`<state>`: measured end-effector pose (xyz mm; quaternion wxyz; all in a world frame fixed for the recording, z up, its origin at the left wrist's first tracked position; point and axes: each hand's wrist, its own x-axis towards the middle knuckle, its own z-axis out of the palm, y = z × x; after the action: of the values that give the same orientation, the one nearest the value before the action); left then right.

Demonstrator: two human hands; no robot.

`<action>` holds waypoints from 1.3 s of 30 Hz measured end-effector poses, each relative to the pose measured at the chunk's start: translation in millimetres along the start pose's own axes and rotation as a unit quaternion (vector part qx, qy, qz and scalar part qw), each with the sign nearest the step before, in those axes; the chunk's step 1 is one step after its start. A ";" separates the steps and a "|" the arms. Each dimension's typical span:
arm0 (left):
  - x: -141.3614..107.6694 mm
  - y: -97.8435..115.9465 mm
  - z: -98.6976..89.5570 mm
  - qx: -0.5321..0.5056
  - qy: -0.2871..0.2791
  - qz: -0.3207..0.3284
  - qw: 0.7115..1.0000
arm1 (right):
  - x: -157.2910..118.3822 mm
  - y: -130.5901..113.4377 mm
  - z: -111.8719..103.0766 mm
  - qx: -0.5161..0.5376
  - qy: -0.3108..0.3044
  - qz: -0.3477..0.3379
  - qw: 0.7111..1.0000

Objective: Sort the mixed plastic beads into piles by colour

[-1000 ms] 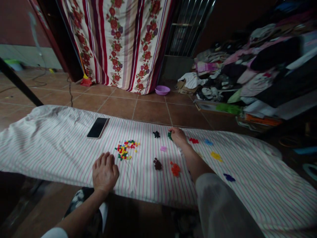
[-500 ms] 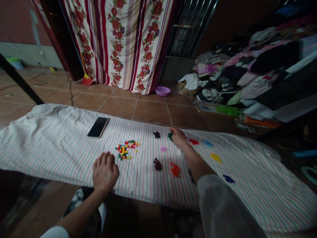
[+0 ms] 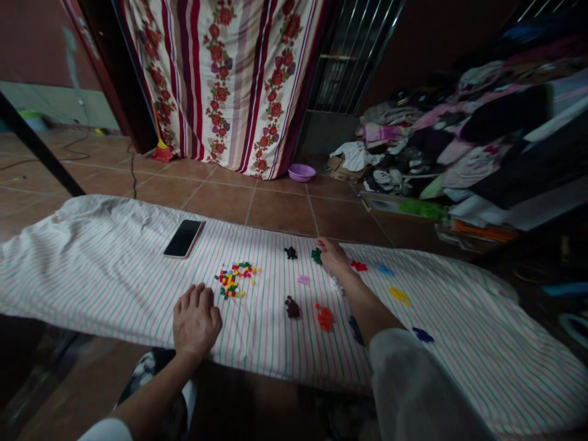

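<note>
My left hand (image 3: 197, 318) lies palm down on the striped cloth (image 3: 114, 288), fingers stretched, holding nothing. Just beyond it is a mixed heap of small coloured cubes (image 3: 232, 282). At the far edge of the cloth, my right hand (image 3: 334, 256) has its fingers drawn together beside the green pile (image 3: 316, 255); whatever it may hold is hidden. Around it lie single-colour piles: black (image 3: 290, 252), pink (image 3: 302, 279), brown (image 3: 292, 307), orange (image 3: 324, 317), red (image 3: 359, 266) and white (image 3: 337, 285). A dark pile (image 3: 355, 329) is partly covered by my right forearm.
A phone (image 3: 184, 238) lies left of the mixed heap. Light blue (image 3: 386, 269), yellow (image 3: 399, 296) and dark blue (image 3: 422, 334) piles sit right of my forearm. On the tiled floor beyond stand a purple basin (image 3: 302, 173) and heaped clothes (image 3: 413, 141).
My right hand stays beside the green pile, and slightly more of the green and white piles shows past the hand and forearm. My left hand is still. The view has tilted slightly.
</note>
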<state>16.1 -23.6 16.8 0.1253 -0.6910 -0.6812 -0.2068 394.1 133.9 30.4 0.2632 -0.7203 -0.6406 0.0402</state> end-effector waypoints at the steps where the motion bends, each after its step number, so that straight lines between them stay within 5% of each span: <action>1: 0.1 0.1 -0.3 0.000 -0.002 -0.002 1.000 | -0.9 -4.2 -1.9 0.002 0.013 -0.016 1.000; 9: -0.8 0.5 -1.7 -0.024 -0.009 -0.020 0.999 | -29.2 -89.3 7.7 0.119 0.037 -0.135 0.983; 17: 0.1 0.5 -2.0 -0.042 -0.021 -0.034 0.998 | -105.0 -175.0 41.0 0.198 -0.128 -0.221 0.946; 27: 0.5 -0.4 0.4 -0.054 -0.013 -0.030 0.998 | -99.3 -161.1 61.8 0.102 -0.057 -0.083 0.990; 35: 0.0 -1.8 -0.2 -0.060 -0.017 -0.031 0.998 | -89.6 -182.7 76.6 0.040 -0.088 -0.033 0.995; 39: 0.6 -0.9 -2.1 -0.066 -0.022 -0.032 0.997 | -88.4 -181.6 79.1 0.096 -0.086 -0.064 0.990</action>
<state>15.0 -24.0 18.8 0.0580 -0.6798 -0.6906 -0.2402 183.6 83.8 16.0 0.2772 -0.6434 -0.6984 0.1461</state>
